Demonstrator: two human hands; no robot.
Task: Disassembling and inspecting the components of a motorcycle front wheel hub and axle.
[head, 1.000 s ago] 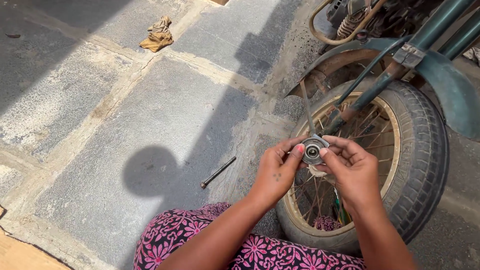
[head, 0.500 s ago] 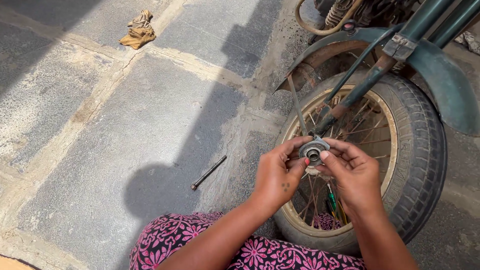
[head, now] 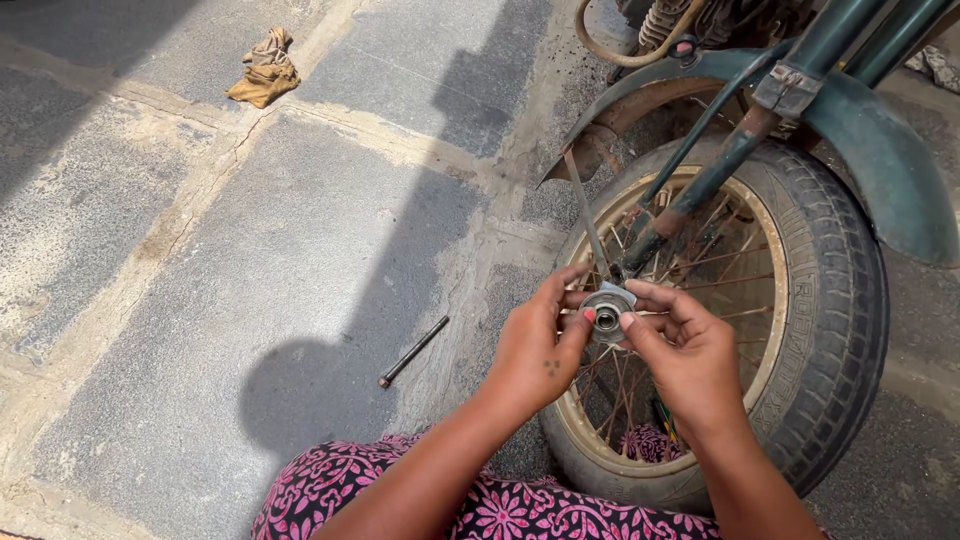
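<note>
Head view, hub part [head: 606, 315] between both hands' grip

Two bare arms and a flowered garment

The left hand [head: 535, 350] has a small dotted mark on its back and a red-painted thumbnail; the right hand [head: 685, 360] wears nothing. At the bottom of the frame, the dark garment [head: 500, 505] shows pink flowers.

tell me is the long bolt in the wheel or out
Out: the bolt lies loose on the pavement, apart from the wheel and both hands.
</note>
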